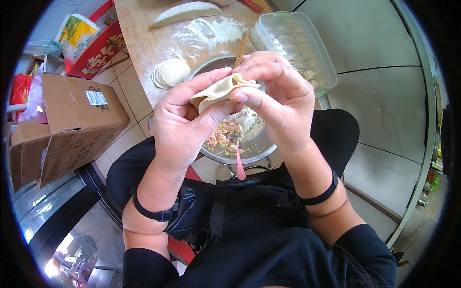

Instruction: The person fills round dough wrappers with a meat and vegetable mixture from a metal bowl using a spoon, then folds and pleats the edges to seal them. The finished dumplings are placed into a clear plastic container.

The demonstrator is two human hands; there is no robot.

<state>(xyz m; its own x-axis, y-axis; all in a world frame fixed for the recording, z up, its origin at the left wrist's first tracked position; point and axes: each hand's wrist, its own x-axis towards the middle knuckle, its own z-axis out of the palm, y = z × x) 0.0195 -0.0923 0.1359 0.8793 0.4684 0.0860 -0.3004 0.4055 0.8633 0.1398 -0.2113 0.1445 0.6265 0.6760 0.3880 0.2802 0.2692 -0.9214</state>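
Observation:
Between both hands, above a metal mixing bowl, is a folded dumpling (223,90) with pleats at its right end and a gap at its left end. My left hand (191,115) grips its left side between thumb and fingers. My right hand (277,95) pinches the pleated right end. Below them the metal bowl (212,157) holds minced filling (225,133) with green bits. A spoon with a pink handle (240,163) rests in the filling. Chopsticks (242,46) lean at the bowl's far side. My hands hide part of the bowl.
On the floured wooden board (138,32) lie a stack of round wrappers (171,73) and a long piece of dough (187,13). A lidded plastic container (293,39) with several dumplings stands right. Cardboard boxes (79,118) and a red box (97,54) are at left.

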